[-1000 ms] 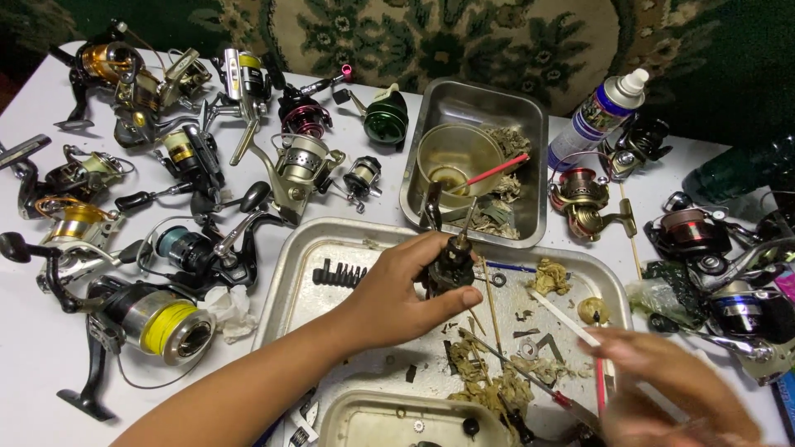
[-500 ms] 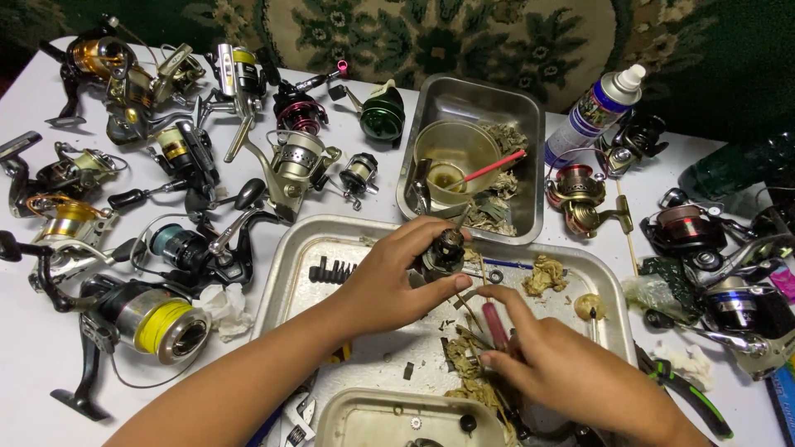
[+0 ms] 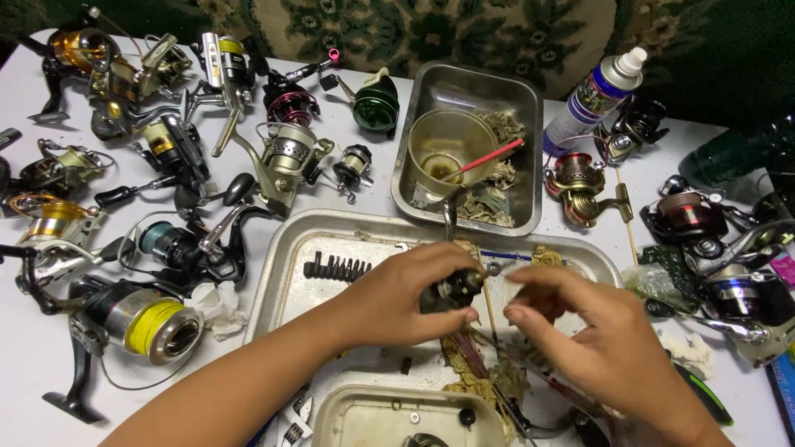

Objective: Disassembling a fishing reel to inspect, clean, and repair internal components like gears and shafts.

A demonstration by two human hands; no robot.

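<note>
My left hand (image 3: 397, 294) grips a dark fishing reel body (image 3: 454, 287) above a large metal tray (image 3: 281, 281). Just right of the reel hovers my right hand (image 3: 592, 327), its fingers curled and close to the reel; whether they pinch a small part I cannot tell. Greasy rags, small parts and thin tools (image 3: 484, 377) lie in the tray beneath both hands. A black bit holder (image 3: 335, 267) rests in the tray's left part.
Several fishing reels (image 3: 149, 319) crowd the white table on the left, more reels (image 3: 712, 248) on the right. Behind stand a deep steel pan (image 3: 530, 149) holding a bowl and a red stick (image 3: 489, 157), and a spray can (image 3: 596, 95). A small tray (image 3: 348, 414) sits at the front.
My right hand has risen from the tray's lower parts to the right side of the reel. A second ago it held thin sticks at the lower right. My left hand has kept hold of the reel.
</note>
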